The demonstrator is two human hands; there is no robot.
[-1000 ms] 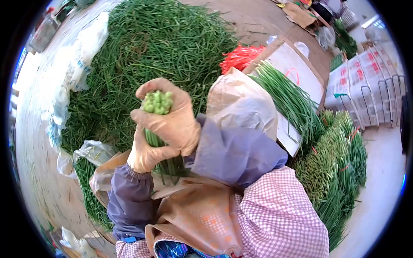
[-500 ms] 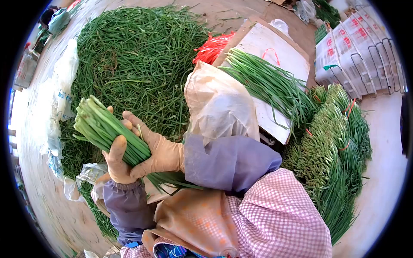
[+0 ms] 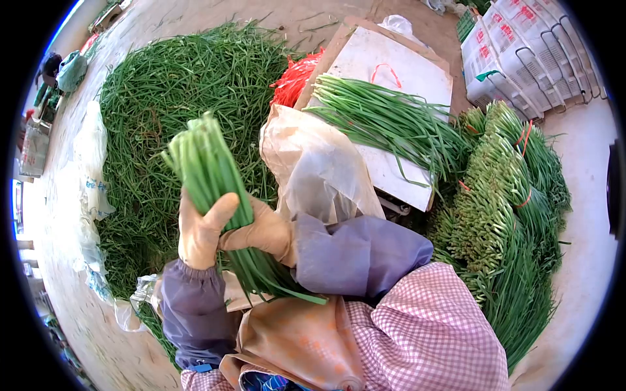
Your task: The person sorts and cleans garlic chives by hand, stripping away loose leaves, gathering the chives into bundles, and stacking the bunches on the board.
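We read this as a produce sorting and packing area: a big heap of loose greens (image 3: pixel 176 91) lies on the floor (image 3: pixel 583 260) just past our left hand (image 3: pixel 197 231) and right hand (image 3: pixel 266 233). Right of the hands we've got a white board (image 3: pixel 365 51) with aligned stalks (image 3: pixel 385 124), red-tied bundles (image 3: pixel 486 195) piled up, and pale plastic crates (image 3: pixel 521 58) farther off.

The held bunch of stalks (image 3: pixel 212 163) runs from pale green ends to dark green leaves. The sleeves (image 3: pixel 358 254) are dusky purple, the cloth (image 3: pixel 437 326) pink-and-white gingham, the apron (image 3: pixel 300 339) brown with orange patches, the strands (image 3: pixel 293 79) red, the board (image 3: pixel 365 52) white, the crates (image 3: pixel 531 62) white with red marks.
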